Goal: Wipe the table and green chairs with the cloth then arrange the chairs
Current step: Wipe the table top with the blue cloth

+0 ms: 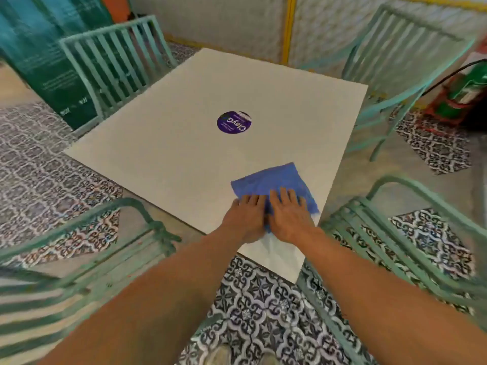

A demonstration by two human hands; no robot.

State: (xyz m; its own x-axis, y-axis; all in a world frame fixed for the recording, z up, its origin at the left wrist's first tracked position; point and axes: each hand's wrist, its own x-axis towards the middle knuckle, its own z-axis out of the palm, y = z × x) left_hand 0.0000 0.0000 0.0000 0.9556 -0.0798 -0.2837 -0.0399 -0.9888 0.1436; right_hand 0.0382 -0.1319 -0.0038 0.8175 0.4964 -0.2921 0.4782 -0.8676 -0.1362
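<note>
A blue cloth [274,177] lies flat on the white square table [168,143], close to its near right corner. My left hand [246,218] and my right hand [288,216] press side by side on the cloth's near edge, fingers straight and flat. A round purple sticker [234,121] sits at the table's middle. Green metal chairs stand around the table: one near left [87,248], one near right [411,233], one far left [110,61], one far right [395,64].
Patterned black-and-white floor tiles [263,306] lie below the table's near corner. A red and green fire extinguisher [463,93] stands at the right by the wall. A dark green banner [44,54] stands behind the far left chair.
</note>
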